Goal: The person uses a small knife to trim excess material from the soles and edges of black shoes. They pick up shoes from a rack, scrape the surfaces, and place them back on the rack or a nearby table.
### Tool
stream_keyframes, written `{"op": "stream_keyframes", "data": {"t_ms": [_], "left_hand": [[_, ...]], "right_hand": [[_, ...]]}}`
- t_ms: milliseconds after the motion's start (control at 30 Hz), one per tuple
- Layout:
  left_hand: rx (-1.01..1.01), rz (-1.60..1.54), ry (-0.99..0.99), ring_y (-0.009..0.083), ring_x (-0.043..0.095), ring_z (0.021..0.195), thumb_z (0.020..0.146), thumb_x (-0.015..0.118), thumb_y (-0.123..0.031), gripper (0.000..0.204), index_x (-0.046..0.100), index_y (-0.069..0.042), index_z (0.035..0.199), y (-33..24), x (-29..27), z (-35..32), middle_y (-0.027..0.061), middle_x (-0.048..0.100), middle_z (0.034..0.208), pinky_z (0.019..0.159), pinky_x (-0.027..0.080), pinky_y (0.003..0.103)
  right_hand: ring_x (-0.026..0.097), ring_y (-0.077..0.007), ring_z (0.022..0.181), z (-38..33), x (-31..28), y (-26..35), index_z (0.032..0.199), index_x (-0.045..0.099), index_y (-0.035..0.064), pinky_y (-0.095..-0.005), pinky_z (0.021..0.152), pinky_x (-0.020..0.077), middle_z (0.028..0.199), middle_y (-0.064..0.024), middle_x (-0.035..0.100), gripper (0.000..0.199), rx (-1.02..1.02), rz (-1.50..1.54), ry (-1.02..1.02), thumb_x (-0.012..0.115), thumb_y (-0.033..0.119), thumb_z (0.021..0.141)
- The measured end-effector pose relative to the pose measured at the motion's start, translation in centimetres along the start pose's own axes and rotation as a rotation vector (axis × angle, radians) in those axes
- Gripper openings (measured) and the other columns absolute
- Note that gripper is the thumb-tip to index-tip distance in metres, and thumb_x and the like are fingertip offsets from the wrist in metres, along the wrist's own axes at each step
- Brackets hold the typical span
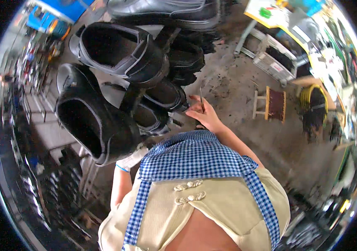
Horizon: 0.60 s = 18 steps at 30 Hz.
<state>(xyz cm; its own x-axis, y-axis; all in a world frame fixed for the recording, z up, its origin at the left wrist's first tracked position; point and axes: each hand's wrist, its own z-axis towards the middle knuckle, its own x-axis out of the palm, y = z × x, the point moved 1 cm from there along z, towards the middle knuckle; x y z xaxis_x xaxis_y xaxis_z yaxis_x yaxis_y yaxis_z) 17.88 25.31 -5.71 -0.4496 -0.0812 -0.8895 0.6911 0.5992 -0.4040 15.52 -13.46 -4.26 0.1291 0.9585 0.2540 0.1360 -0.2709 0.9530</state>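
Several black shoes with grey piping sit on a rack in front of me. The nearest shoe (117, 127) is at the left, and another shoe (145, 62) stands just beyond it. Lower down, smaller-looking shoes (168, 94) show between dark uprights. My right hand (207, 117) is beside these lower shoes, its fingers closed on a thin pointed tool (202, 100) that sticks up past them. Whether it is a blade or an awl I cannot make out. My left hand (133, 160), in a whitish glove, is by the heel of the nearest shoe; its fingers are hidden.
To the right are a grey crate (266, 69), a small stool (275, 104) with a brown seat, and a yellow-rimmed round container (310, 94). A cluttered workbench (287, 26) runs along the far right. Racks of dark items (57, 184) line the left.
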Motion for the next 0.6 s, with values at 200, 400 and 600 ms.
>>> {"op": "stream_keyframes", "data": {"t_ms": [200, 400, 600], "left_hand": [[-0.408, -0.676, -0.092, 0.0310, 0.063, 0.096, 0.087, 0.058, -0.015, 0.032, 0.062, 0.004, 0.112, -10.5, -5.0, 3.8, 0.0213, 0.065, 0.104, 0.084, 0.050, 0.036], [-0.475, -1.193, -0.248, 0.0209, 0.061, 0.105, 0.090, 0.063, -0.040, 0.052, 0.062, 0.006, 0.115, -16.2, -9.3, 7.5, 0.0155, 0.066, 0.112, 0.094, 0.046, 0.033], [-0.348, -1.162, -0.055, 0.0179, 0.060, 0.104, 0.094, 0.063, -0.019, 0.033, 0.062, 0.001, 0.120, -13.6, -2.6, 9.3, 0.0110, 0.067, 0.113, 0.093, 0.047, 0.030]], "right_hand": [[0.062, -0.0144, 0.087, 3.2, -1.8, -0.6, 0.139, 0.033, -0.0019, -0.0279, 0.075, 0.0509, 0.108, -0.0116, 0.060, 0.075, 0.058, -0.016, 0.208, 0.078, 0.014, 0.082], [0.058, -0.0155, 0.099, 5.1, 0.1, -1.5, 0.142, 0.035, 0.0004, -0.0283, 0.080, 0.0518, 0.115, -0.0114, 0.058, 0.075, 0.024, 0.066, 0.166, 0.078, 0.011, 0.082], [0.063, -0.0140, 0.085, 3.7, -0.7, -1.7, 0.136, 0.039, -0.0040, -0.0316, 0.077, 0.0503, 0.087, -0.0058, 0.064, 0.065, -0.045, -0.111, 0.057, 0.074, 0.022, 0.088]]}}
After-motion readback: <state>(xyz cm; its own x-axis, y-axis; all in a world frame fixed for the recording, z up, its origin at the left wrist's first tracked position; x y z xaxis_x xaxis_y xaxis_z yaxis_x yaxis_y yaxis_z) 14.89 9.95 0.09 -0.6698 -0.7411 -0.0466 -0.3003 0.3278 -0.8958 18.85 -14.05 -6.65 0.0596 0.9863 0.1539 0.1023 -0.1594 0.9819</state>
